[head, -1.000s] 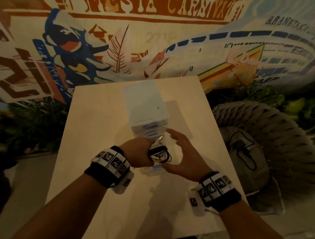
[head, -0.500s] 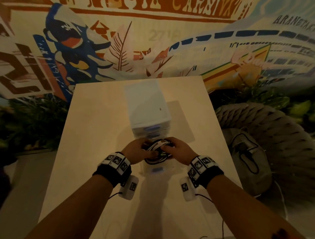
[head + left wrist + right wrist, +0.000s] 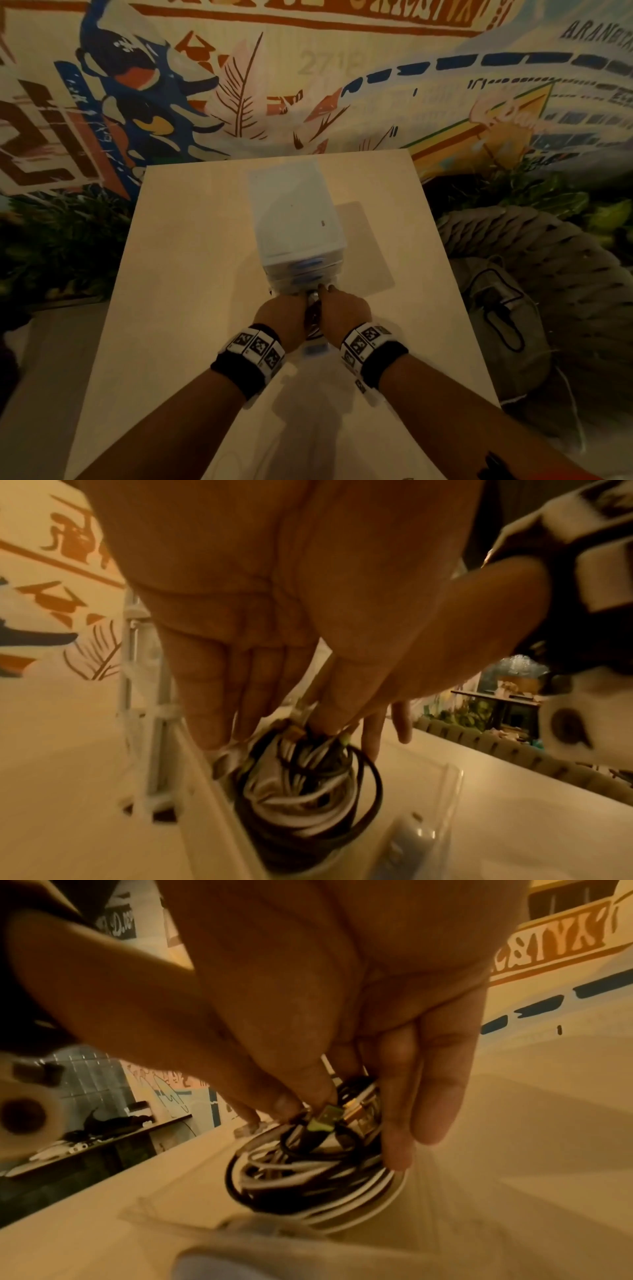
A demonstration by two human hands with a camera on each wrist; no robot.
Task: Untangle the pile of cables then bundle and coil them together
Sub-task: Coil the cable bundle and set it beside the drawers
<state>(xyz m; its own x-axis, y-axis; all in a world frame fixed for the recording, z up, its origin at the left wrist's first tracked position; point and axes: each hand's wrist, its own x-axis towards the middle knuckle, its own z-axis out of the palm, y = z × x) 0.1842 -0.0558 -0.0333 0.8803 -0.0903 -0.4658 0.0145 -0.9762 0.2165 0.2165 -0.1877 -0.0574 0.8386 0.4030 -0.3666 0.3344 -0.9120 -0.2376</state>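
A coil of black and white cables (image 3: pixel 308 791) (image 3: pixel 308 1177) sits low inside the pulled-out clear bottom drawer (image 3: pixel 452 777) of a small white drawer unit (image 3: pixel 294 219). In the head view only a sliver of the coil (image 3: pixel 312 315) shows between my two hands. My left hand (image 3: pixel 281 315) (image 3: pixel 267 731) holds the coil's top, fingers down its left side and thumb on top. My right hand (image 3: pixel 346 308) (image 3: pixel 342 1123) pinches the plugs on top with thumb and forefinger. Its other fingers run straight down the coil's right side.
The drawer unit stands mid-way along a pale wooden table (image 3: pixel 188 274). Right of the table is a round woven seat (image 3: pixel 565 267) with a grey bag (image 3: pixel 496 329) on it. Plants (image 3: pixel 51 240) and a painted wall lie behind.
A second ago my left hand alone held the coil and the right hand was open beside it. Both hands then took hold and carried the coil forward and down into the open drawer.
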